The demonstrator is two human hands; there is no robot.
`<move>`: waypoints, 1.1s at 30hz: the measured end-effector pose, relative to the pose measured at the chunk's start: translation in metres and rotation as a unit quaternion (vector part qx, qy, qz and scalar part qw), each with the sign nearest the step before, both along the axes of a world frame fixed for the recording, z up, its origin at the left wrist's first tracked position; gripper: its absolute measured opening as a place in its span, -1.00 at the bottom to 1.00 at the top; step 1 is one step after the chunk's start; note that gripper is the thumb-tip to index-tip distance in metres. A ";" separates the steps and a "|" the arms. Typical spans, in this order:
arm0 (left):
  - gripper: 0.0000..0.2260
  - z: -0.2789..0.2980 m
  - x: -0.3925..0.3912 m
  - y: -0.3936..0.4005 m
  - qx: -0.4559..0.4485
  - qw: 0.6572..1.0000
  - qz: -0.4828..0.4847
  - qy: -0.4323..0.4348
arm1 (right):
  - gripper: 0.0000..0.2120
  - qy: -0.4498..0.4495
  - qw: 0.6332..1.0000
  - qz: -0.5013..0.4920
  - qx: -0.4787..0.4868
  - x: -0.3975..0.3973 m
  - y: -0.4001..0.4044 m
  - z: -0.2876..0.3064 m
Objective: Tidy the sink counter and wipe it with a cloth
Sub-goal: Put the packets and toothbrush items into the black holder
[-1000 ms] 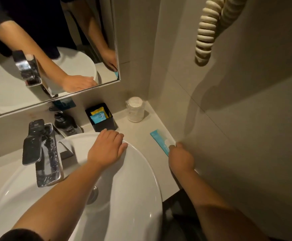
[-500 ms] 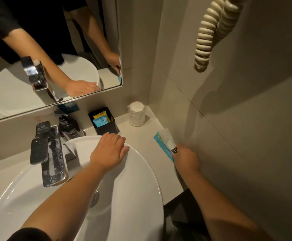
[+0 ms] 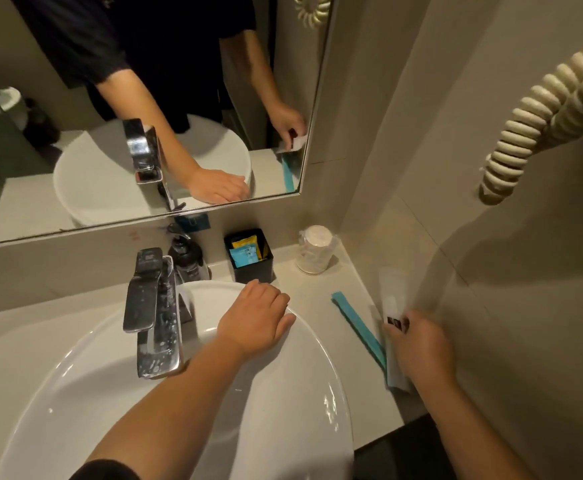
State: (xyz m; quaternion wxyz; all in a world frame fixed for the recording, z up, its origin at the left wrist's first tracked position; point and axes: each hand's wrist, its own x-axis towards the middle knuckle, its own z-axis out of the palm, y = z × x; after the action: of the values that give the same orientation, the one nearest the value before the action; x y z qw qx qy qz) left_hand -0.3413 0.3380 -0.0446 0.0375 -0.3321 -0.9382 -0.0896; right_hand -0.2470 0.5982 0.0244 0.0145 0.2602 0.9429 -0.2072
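Note:
My left hand (image 3: 255, 318) lies flat, palm down, on the far rim of the white basin (image 3: 297, 393), holding nothing. My right hand (image 3: 420, 344) pinches a clear plastic wrapper (image 3: 390, 299) with a small dark label, lifted a little above the beige counter (image 3: 318, 296) against the right wall. A flat blue packet (image 3: 357, 327) lies on the counter just left of that hand. No cloth is in view.
A chrome tap (image 3: 151, 310) stands at the basin's back. Behind it is a dark pump bottle (image 3: 188, 258), a black box of sachets (image 3: 248, 254) and a wrapped cup (image 3: 314, 249). The mirror (image 3: 144, 98) is above; a coiled cord (image 3: 532, 123) hangs at right.
My right hand has pinched the clear wrapper and lifted it off the blue packet, which stays on the counter. My left hand has stayed on the basin rim.

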 end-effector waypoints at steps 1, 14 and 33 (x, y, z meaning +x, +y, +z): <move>-0.58 0.001 0.001 0.000 0.000 1.000 -0.001 -0.007 | -0.70 0.018 1.000 0.003 -0.026 -0.009 -0.004 0.016; -0.61 -0.007 -0.002 -0.001 0.000 1.000 -0.004 -0.002 | -0.90 0.133 0.902 0.232 -0.338 -0.177 -0.155 0.074; -0.59 -0.012 -0.002 -0.002 -0.005 1.000 0.012 -0.003 | -0.66 0.131 0.954 0.224 -0.148 -0.181 -0.133 0.005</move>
State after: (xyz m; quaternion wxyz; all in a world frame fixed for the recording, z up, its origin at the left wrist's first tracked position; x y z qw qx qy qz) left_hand -0.3434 0.3363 -0.0563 0.0336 -0.3205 -0.9428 -0.0851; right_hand -0.4282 0.4649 0.0294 -0.0243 0.0078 0.9293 -0.3684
